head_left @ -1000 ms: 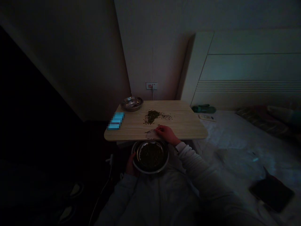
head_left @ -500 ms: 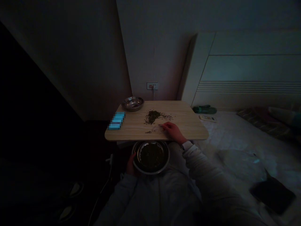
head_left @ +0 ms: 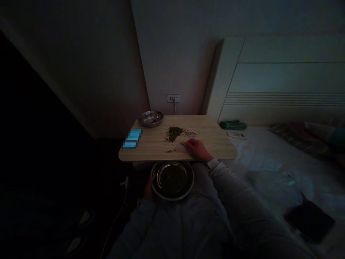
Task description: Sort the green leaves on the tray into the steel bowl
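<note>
My right hand (head_left: 196, 148) rests on the small wooden table (head_left: 215, 144), fingers curled over a pale card-like piece (head_left: 181, 146) pressed against the tabletop. Just beyond it lies a heap of small dark green grains (head_left: 174, 133), with a few stray grains (head_left: 169, 151) nearer the front edge. My left hand (head_left: 149, 190) grips the rim of a steel bowl (head_left: 172, 178) held under the table's front edge on my lap. The bowl contains dark grains.
A second, smaller steel bowl (head_left: 151, 118) sits at the table's back left. A blurred blue object (head_left: 132, 139) lies on the left edge. A bed (head_left: 272, 162) with a headboard is at the right, a dark flat object (head_left: 309, 219) on it. Wall socket (head_left: 173, 98) behind.
My right hand moved from the table's front edge back toward the grain heap, taking the pale piece with it. The left hand and bowl stayed put.
</note>
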`<action>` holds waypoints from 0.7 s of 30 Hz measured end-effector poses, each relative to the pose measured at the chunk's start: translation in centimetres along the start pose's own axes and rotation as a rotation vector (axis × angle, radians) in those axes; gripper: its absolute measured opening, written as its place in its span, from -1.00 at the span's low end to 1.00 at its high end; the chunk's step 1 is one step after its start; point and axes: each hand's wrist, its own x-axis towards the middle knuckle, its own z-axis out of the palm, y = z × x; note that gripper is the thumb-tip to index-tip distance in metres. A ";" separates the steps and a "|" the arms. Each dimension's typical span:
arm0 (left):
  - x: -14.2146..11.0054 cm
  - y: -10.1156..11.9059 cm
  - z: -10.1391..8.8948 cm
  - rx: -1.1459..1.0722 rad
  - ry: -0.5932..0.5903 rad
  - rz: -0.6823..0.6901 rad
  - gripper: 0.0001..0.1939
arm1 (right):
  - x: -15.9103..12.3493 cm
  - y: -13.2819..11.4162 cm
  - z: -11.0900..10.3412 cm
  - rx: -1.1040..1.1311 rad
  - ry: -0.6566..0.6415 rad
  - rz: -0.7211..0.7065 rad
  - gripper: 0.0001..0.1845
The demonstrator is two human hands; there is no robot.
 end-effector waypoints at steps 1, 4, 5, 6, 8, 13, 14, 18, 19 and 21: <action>0.0 0.0 0.0 0.001 0.004 -0.004 -0.78 | 0.0 0.0 0.0 0.006 -0.010 -0.011 -0.78; -0.1 0.0 0.1 -0.014 -0.005 -0.012 -0.78 | -0.1 -0.2 -0.1 0.019 -0.022 -0.033 -0.78; -0.1 0.0 0.2 -0.022 -0.015 -0.018 -0.77 | -0.1 -0.2 -0.1 0.019 -0.019 -0.032 -0.78; -0.2 0.0 0.2 -0.025 -0.024 -0.027 -0.76 | -0.1 -0.3 -0.1 0.018 -0.017 -0.029 -0.78; -0.4 0.0 0.3 -0.023 -0.023 -0.033 -0.75 | -0.1 -0.4 -0.2 0.016 -0.022 -0.028 -0.79; -0.6 0.0 0.4 -0.003 -0.024 -0.028 -0.73 | -0.2 -0.5 0.0 0.030 -0.068 -0.058 -0.77; -0.7 0.0 0.4 -0.008 -0.036 -0.031 -0.73 | -0.2 -0.5 0.0 0.039 -0.074 -0.061 -0.77; -0.8 0.0 0.5 -0.022 -0.023 -0.039 -0.73 | -0.5 -0.7 -0.2 0.056 -0.078 -0.062 -0.77; -0.8 0.0 0.5 -0.023 -0.022 -0.041 -0.73 | -0.6 -0.8 -0.2 0.055 -0.075 -0.061 -0.77; -0.7 0.0 0.4 -0.024 -0.038 -0.050 -0.72 | -1.0 -0.9 -0.2 0.051 -0.064 -0.055 -0.77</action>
